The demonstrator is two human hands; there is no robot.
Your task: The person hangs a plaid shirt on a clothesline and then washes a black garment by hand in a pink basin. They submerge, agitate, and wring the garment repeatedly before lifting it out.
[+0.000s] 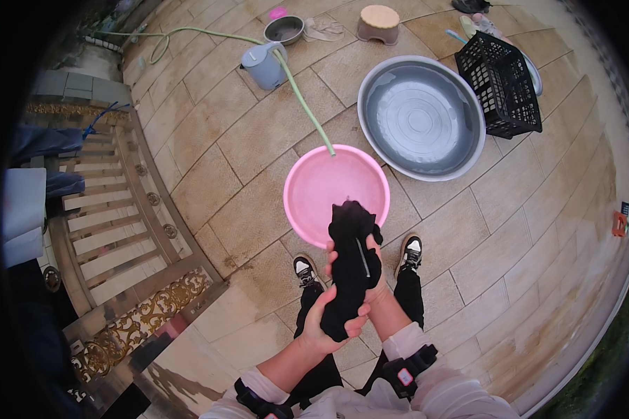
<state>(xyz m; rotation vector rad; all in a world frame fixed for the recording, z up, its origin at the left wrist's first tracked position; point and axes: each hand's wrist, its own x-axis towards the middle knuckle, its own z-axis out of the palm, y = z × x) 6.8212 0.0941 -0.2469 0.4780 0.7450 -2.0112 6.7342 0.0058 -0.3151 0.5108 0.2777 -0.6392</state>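
Observation:
Both hands grip a bunched black fabric article [346, 267] with a silver zipper on its upper side. My left hand [320, 320] is wrapped around the lower end, closest to my body. Farther up, my right hand [376, 272] holds the middle, its thumb on the right and fingertips showing on the left. The article's far end hangs over the near part of a pink plastic basin [314, 183]. A pale green hose [306, 105] ends at the basin's far rim. Whether the basin holds water, I cannot tell.
A large grey basin [367, 125] stands beyond on the right, beside a black plastic crate [511, 99]. The hose runs by a blue-grey kettle [264, 68]. Farther back are a metal bowl [284, 30] and a small stool [378, 25]. A railing [120, 209] borders the left.

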